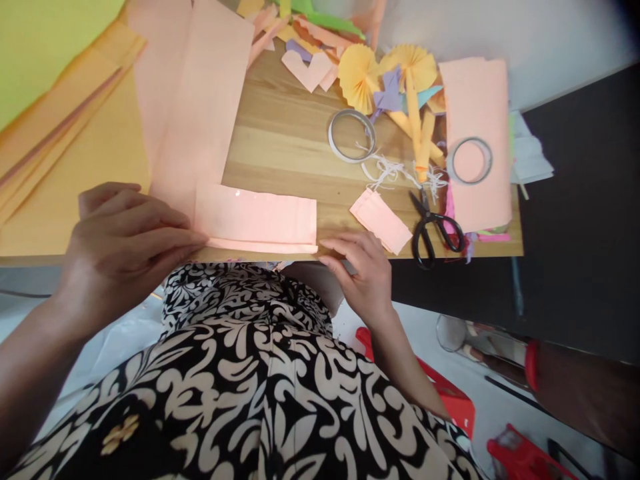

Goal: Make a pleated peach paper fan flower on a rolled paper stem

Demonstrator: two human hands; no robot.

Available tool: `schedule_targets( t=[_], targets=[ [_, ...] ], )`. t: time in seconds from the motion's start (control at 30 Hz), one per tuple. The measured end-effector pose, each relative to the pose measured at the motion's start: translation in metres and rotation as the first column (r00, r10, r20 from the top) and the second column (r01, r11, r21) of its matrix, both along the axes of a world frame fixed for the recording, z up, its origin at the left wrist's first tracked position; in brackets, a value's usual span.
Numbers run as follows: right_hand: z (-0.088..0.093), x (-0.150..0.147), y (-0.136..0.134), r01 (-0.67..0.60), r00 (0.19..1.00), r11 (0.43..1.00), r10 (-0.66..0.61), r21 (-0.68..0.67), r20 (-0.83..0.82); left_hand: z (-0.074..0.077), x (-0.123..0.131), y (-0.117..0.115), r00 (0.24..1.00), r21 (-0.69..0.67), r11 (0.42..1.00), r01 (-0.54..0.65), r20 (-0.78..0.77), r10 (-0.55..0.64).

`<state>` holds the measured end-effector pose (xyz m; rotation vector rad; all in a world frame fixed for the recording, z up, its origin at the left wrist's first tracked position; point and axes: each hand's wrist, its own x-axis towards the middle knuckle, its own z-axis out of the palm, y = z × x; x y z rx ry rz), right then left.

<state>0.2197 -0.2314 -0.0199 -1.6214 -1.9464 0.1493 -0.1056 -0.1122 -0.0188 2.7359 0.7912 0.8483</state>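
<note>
A pink paper strip [260, 217] lies along the table's front edge, with a narrow fold running along its near side. My left hand [125, 230] pinches the left end of that fold between thumb and fingers. At the strip's right corner, my right hand [360, 270] has its thumb and forefinger apart; whether they touch the paper I cannot tell. Small folded pink paper pieces [381, 220] lie just beyond my right hand. Black-handled scissors [434, 230] rest to their right, partly over the table edge.
Larger pink sheets [200, 87] and yellow-orange paper [100, 160] cover the left side. Two tape rolls [332, 143] [451, 163] lie to the right, one on a folded pink stack [483, 100]. Yellow paper fans [357, 77], a paper heart [306, 69] and white strings [390, 171] lie farther back.
</note>
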Motion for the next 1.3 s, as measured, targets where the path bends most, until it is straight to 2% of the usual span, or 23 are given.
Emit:
schedule_targets(
  t=[0.13, 0.27, 0.43, 0.53, 0.63, 0.9, 1.3],
  targets=[
    [-0.003, -0.005, 0.001, -0.016, 0.999, 1.000, 0.015, 0.006, 0.030, 0.002, -0.003, -0.001, 0.998, 0.024, 1.000, -0.018, -0.054, 0.020],
    [-0.008, -0.008, 0.005, -0.017, 0.998, 0.999, 0.015, 0.031, 0.064, 0.015, 0.009, -0.011, 0.996, 0.053, 0.998, -0.034, -0.078, 0.038],
    [-0.005, -0.008, 0.005, -0.021, 0.998, 0.999, 0.020, 0.027, 0.061, 0.024, 0.060, -0.024, 0.986, -0.018, 0.990, 0.140, -0.084, -0.141],
    [-0.002, -0.010, 0.005, -0.023, 0.998, 1.000, 0.023, -0.001, 0.054, 0.021, 0.091, -0.024, 0.981, 0.001, 0.986, 0.166, -0.099, -0.165],
    [-0.001, -0.011, 0.005, -0.005, 0.999, 1.000, 0.006, -0.020, 0.039, 0.017, 0.108, -0.022, 0.972, -0.023, 0.987, 0.160, -0.173, -0.161],
    [-0.004, -0.011, 0.004, 0.015, 0.997, 1.000, -0.016, 0.014, 0.071, 0.017, 0.117, -0.023, 0.960, -0.006, 0.992, 0.127, -0.252, -0.125],
    [0.005, -0.007, 0.006, 0.006, 0.998, 0.993, 0.002, -0.121, 0.066, 0.011, 0.117, -0.023, 0.958, -0.060, 0.984, 0.168, -0.226, -0.177]
  ],
)
